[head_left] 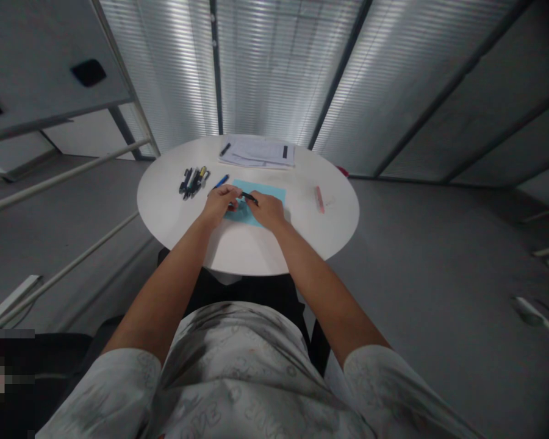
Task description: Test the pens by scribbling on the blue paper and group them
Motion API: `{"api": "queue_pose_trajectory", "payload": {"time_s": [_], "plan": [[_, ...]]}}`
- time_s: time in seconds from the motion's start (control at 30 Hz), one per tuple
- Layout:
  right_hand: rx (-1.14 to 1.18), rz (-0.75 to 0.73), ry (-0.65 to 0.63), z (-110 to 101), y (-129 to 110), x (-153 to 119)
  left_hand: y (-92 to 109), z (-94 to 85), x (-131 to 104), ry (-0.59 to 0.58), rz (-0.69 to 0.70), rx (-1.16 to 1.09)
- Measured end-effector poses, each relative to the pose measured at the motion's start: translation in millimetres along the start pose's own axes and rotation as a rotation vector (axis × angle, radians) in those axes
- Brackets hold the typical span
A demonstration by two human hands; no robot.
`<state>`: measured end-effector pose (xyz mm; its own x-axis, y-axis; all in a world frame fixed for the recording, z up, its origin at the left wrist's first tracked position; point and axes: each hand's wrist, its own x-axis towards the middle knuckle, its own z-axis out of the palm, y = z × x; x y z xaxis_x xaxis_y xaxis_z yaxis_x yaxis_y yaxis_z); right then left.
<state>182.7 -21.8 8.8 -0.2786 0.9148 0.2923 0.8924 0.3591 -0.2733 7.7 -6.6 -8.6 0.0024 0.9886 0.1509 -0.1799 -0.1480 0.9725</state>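
Observation:
A black pen (249,197) spans the gap between my two hands, above a light blue sheet (269,188) on the white round table. My left hand (222,202) pinches one end of it with the fingertips. The other end is in the closed fingers of my right hand (268,211), over the sheet's right part. Beneath my left fingers is a small dark and reddish detail, too small to make out. A blue pen (221,181) lies just beyond my left hand.
Several pens and markers (193,182) lie in a group on the table (251,259) at left. White papers (256,152) with two dark items on them are at the far edge. A pinkish strip-like object (319,200) lies at right. A metal rail (68,177) stands left.

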Motion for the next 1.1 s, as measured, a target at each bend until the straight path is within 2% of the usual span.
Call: {"api": "queue_pose_trajectory", "payload": {"time_s": [0.5,0.87,1.1], "plan": [[-0.065,0.030,-0.015,-1.2,-1.3,-0.4,7.5,3.5,-5.1,-0.001,-0.026,0.001],[-0.046,0.037,0.000,2.6,2.2,1.5,4.2,0.0,-1.4,0.007,0.000,-0.029],[-0.038,0.043,-0.011,2.5,1.8,0.7,0.1,-1.9,-0.5,-0.068,-0.010,0.000]]}}
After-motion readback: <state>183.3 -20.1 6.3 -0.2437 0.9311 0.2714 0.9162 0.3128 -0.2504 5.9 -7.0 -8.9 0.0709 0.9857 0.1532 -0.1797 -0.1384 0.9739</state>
